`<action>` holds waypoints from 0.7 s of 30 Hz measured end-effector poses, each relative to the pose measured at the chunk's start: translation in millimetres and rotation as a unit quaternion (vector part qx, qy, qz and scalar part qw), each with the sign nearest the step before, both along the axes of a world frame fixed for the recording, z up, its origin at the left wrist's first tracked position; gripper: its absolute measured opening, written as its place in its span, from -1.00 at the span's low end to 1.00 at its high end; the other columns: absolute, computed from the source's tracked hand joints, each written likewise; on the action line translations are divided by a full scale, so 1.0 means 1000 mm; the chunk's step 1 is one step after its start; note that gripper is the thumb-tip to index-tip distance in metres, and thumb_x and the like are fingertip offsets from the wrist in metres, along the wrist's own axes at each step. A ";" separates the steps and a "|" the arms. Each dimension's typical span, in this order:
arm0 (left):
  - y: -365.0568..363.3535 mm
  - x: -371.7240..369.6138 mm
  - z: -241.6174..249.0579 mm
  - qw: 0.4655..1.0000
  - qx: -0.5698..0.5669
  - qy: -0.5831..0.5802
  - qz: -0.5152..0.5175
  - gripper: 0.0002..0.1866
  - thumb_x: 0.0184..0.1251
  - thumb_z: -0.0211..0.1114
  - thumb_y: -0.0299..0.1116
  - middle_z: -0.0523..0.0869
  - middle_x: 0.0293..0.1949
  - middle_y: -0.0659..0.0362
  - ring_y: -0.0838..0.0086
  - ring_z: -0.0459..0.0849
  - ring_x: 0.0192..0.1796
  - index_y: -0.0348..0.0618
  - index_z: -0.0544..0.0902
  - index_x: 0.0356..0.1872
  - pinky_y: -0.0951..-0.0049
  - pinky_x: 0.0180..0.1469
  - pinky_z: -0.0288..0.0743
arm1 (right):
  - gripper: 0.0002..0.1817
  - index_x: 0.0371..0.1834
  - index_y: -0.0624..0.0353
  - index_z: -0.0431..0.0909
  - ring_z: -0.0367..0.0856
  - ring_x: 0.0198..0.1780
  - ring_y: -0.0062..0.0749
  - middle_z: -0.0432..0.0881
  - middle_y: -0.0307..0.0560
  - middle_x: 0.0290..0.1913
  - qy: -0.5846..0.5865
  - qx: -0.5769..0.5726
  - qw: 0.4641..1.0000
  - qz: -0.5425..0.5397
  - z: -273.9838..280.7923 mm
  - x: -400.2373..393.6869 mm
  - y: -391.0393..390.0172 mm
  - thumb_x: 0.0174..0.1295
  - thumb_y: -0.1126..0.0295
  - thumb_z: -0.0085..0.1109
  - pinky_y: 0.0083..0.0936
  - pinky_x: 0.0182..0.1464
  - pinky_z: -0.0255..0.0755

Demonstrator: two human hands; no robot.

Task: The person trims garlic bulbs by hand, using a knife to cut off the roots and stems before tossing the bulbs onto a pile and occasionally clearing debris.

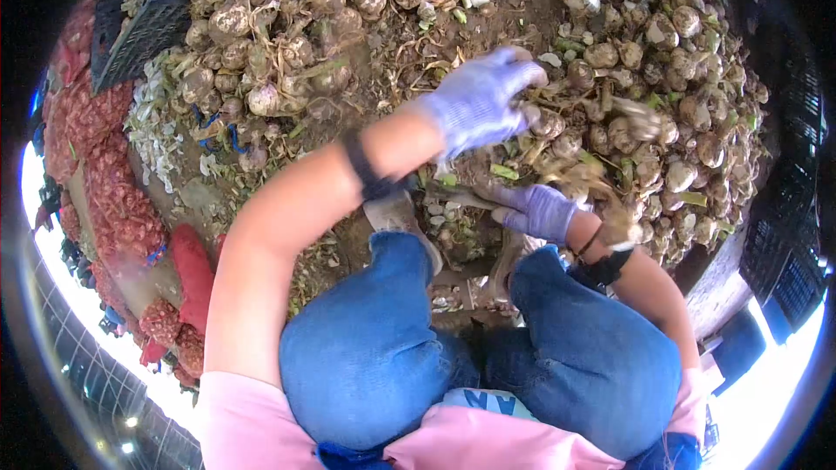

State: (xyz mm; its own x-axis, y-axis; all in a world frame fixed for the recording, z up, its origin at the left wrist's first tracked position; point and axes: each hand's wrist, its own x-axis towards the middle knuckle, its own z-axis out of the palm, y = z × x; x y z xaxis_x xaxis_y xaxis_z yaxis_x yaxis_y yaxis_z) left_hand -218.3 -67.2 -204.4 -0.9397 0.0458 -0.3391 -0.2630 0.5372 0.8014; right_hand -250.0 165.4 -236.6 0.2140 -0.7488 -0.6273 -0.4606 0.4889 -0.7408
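My left hand [488, 100], in a light purple knit glove, reaches across to the edge of the right-hand garlic heap. Its thumb and fingers are apart, and a garlic bulb [549, 124] lies beside the thumb. Lower down, my right hand [542, 213], gloved alike, is closed on a long dark tool that looks like shears [463, 197], pointing left between my knees. Its exact shape is blurred. A smeared garlic bulb [643, 119] appears in motion over the heap, right of my left hand.
Soil-covered garlic bulbs with stalks pile up at right [684, 135] and upper left [231, 22]. Cut stems and peels litter the ground. Red mesh sacks [117, 183] lie at left, a dark crate [144, 26] at upper left, and black crates [788, 244] at far right.
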 end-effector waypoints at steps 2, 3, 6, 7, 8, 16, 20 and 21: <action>0.009 -0.028 -0.029 0.976 -0.164 -0.060 -0.132 -0.30 0.20 0.32 -0.02 0.27 0.41 0.00 0.01 0.23 0.44 0.01 0.35 0.36 0.14 0.43 0.25 | -0.41 0.44 -0.11 0.21 0.60 -0.09 0.20 0.61 0.32 -0.12 -0.019 0.033 0.999 -0.022 0.014 -0.005 -0.002 0.38 -0.02 -0.08 -0.13 0.00 0.47; 0.016 -0.029 -0.044 0.961 -0.211 -0.047 -0.170 -0.30 0.20 0.30 -0.01 0.23 0.43 0.01 -0.01 0.16 0.47 0.02 0.35 0.36 0.11 0.42 0.24 | -0.41 0.44 -0.10 0.21 0.60 -0.08 0.20 0.61 0.33 -0.10 -0.009 0.046 0.999 -0.023 0.014 -0.008 0.000 0.38 -0.01 -0.08 -0.12 0.01 0.46; 0.018 0.007 -0.099 0.914 -0.322 0.013 -0.245 -0.35 0.18 0.27 -0.09 0.24 0.42 0.02 -0.08 0.01 0.51 -0.04 0.39 0.32 0.12 0.20 0.53 | -0.39 0.45 -0.05 0.19 0.58 -0.03 0.23 0.60 0.35 -0.06 -0.019 0.066 0.997 -0.044 0.023 -0.013 -0.003 0.37 0.02 -0.06 -0.14 0.04 0.45; 0.013 0.024 -0.100 0.916 -0.343 -0.008 -0.209 -0.42 0.19 0.25 -0.11 0.28 0.37 0.03 -0.04 0.06 0.49 -0.05 0.43 0.25 0.15 0.13 0.58 | -0.39 0.45 -0.04 0.19 0.57 -0.03 0.23 0.59 0.35 -0.06 -0.021 0.068 0.996 -0.055 0.027 -0.013 -0.004 0.37 0.03 -0.06 -0.15 0.04 0.45; 0.010 0.039 -0.090 0.917 -0.358 -0.028 -0.173 -0.48 0.20 0.24 -0.13 0.33 0.31 0.05 0.01 0.12 0.47 -0.06 0.46 0.18 0.18 0.05 0.64 | -0.39 0.45 -0.03 0.19 0.57 -0.02 0.23 0.59 0.35 -0.06 -0.023 0.076 0.995 -0.068 0.029 -0.014 -0.004 0.38 0.04 -0.06 -0.15 0.04 0.44; -0.046 0.319 -0.086 0.889 -0.410 -0.152 0.138 -0.50 0.09 0.36 -0.09 0.44 0.18 0.06 0.01 0.40 0.25 -0.04 0.51 0.05 0.12 0.12 0.56 | -0.42 0.44 -0.04 0.24 0.65 -0.16 -0.14 0.66 0.21 -0.17 -0.045 0.148 0.977 -0.144 0.034 -0.008 -0.030 0.38 0.11 0.02 -0.36 0.01 0.46; -0.070 0.358 -0.026 0.710 -0.346 -0.583 0.192 -0.34 0.20 0.31 -0.13 0.32 0.34 -0.08 0.02 0.28 0.40 -0.13 0.37 0.31 0.15 0.33 0.35 | -0.44 0.45 -0.04 0.27 0.49 -0.43 -0.52 0.54 -0.20 -0.41 -0.046 0.176 0.962 -0.203 0.052 -0.004 -0.057 0.41 0.11 0.01 -0.57 -0.28 0.44; -0.074 0.354 -0.022 0.757 -0.360 -0.505 0.207 -0.36 0.19 0.31 -0.19 0.34 0.32 -0.09 0.01 0.32 0.36 -0.13 0.37 0.30 0.15 0.30 0.38 | -0.43 0.45 0.01 0.27 0.42 -0.44 -0.61 0.47 -0.31 -0.40 -0.119 0.141 0.944 -0.274 0.057 0.001 -0.059 0.42 0.08 -0.01 -0.68 -0.33 0.38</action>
